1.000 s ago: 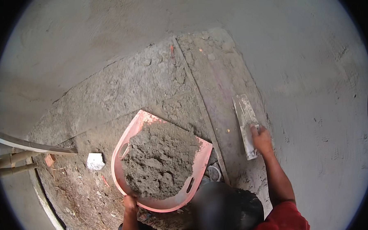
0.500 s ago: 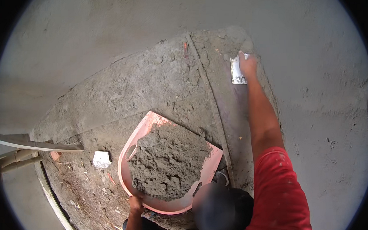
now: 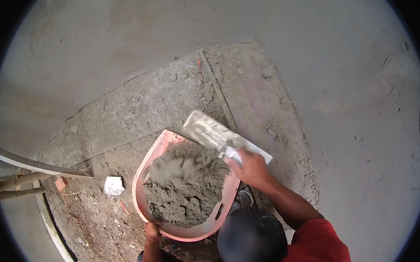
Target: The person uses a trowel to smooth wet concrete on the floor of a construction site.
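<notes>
A pink plastic pan (image 3: pixel 142 181) heaped with wet grey mortar (image 3: pixel 184 193) sits low in the middle of the view. My left hand (image 3: pixel 152 230) grips the pan's near rim. My right hand (image 3: pixel 251 169), on a red-sleeved arm, is closed on the handle of a flat steel plastering trowel (image 3: pixel 210 131). The trowel's blade lies tilted across the pan's far right edge and touches the top of the mortar heap.
Smooth grey plaster (image 3: pixel 348 78) surrounds a rough unplastered patch (image 3: pixel 180 95). A white chunk (image 3: pixel 113 186) and a brick fragment (image 3: pixel 61 183) lie left of the pan. Pipes (image 3: pixel 18 184) and a metal bar (image 3: pixel 38 164) enter from the left. A dark blurred shape (image 3: pixel 252 241) sits below.
My right hand has come down from the plaster at upper right, bringing the trowel to the pan's mortar. The left hand keeps its hold on the pan.
</notes>
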`<state>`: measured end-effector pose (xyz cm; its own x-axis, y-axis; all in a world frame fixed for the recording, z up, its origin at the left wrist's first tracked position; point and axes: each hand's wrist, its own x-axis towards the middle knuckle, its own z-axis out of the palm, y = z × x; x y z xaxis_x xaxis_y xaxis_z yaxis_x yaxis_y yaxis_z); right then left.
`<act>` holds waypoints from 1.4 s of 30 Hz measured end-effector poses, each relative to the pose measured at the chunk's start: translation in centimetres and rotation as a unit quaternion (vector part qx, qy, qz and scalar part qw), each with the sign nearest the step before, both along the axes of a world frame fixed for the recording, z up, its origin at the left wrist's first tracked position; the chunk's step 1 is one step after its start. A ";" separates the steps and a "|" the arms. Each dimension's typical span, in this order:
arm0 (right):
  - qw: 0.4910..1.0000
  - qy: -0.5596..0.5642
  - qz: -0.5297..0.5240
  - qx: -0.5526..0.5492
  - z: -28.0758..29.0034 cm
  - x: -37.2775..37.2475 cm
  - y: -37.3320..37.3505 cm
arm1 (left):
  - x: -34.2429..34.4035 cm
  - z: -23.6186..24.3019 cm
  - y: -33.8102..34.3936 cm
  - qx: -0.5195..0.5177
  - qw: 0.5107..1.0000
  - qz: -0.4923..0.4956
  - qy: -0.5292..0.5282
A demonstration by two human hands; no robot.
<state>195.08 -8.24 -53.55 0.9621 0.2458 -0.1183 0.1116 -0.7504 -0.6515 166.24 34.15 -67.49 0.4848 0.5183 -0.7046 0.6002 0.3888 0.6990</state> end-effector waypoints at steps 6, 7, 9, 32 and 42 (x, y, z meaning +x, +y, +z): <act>0.926 -0.014 -0.377 -0.014 -6.4 -6.1 -13.2 | 0.7 0.3 -0.3 0.004 0.997 0.075 0.028; 0.923 0.031 -0.366 -0.119 -5.8 -6.0 -14.2 | 0.5 0.3 -0.1 0.007 0.998 0.054 0.025; 0.911 0.054 -0.338 -0.230 -6.6 -4.4 -14.7 | -0.7 -0.1 1.1 0.013 0.999 0.031 0.020; 0.941 -0.127 -0.221 -0.223 -8.4 31.3 -10.2 | 0.4 0.6 -0.8 0.011 0.999 0.022 0.037; 0.961 -0.088 -0.174 -0.194 -7.5 29.4 -7.9 | 0.5 1.0 0.3 0.117 0.978 -0.163 0.052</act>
